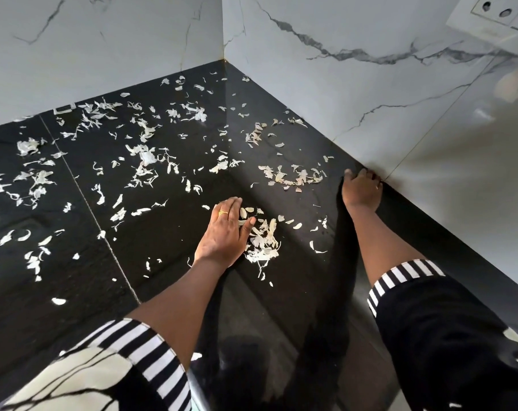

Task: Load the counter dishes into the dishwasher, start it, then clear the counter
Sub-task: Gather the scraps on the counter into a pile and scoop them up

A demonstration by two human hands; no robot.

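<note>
A glossy black counter (168,292) runs into a corner of marble-look walls. Pale garlic peels (145,161) lie scattered over most of it. My left hand (223,232) lies flat on the counter with straight fingers, its edge against a small heap of peels (263,244) gathered just to its right. A ring sits on one finger. My right hand (361,189) rests on the counter at the foot of the right wall, fingers bent down toward the surface; nothing shows in its grasp. No dishes or dishwasher are in view.
A white socket plate (495,13) is mounted on the right wall, top right. A seam (88,200) crosses the counter diagonally on the left. More peels (293,176) lie in a band near the right wall. Striped sleeve cuffs show at the bottom.
</note>
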